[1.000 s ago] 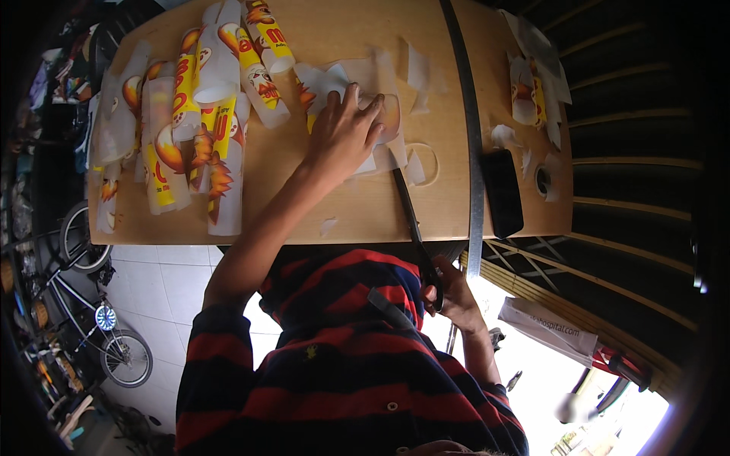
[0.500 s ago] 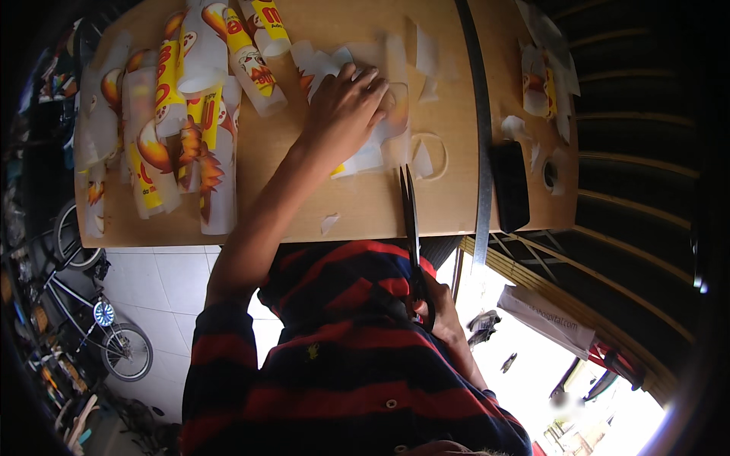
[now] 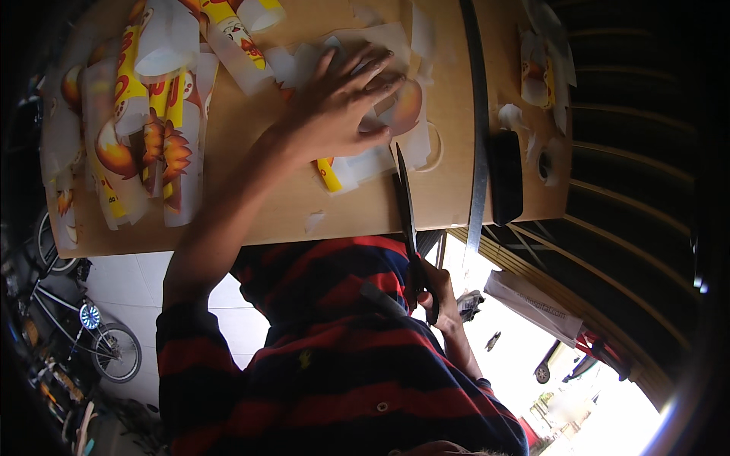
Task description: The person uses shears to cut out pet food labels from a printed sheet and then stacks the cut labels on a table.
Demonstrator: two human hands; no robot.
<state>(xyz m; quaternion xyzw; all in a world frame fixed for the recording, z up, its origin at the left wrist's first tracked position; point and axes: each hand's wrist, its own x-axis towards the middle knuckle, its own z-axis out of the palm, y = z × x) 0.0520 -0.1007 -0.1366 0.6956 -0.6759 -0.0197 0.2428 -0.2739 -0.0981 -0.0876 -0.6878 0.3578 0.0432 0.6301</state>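
From my feed, the wooden table carries rolled printed sleeves at left, translucent sheets mid-top, then a dark strip, a flat black device and a tape roll.

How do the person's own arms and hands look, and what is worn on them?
The left hand and right hand are ungloved, five-fingered human hands. The forearms are bare, below short sleeves with wide red and dark stripes.

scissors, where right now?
Head view, right of centre: scissors in the right hand, pointing over the table, left of the metal strip.
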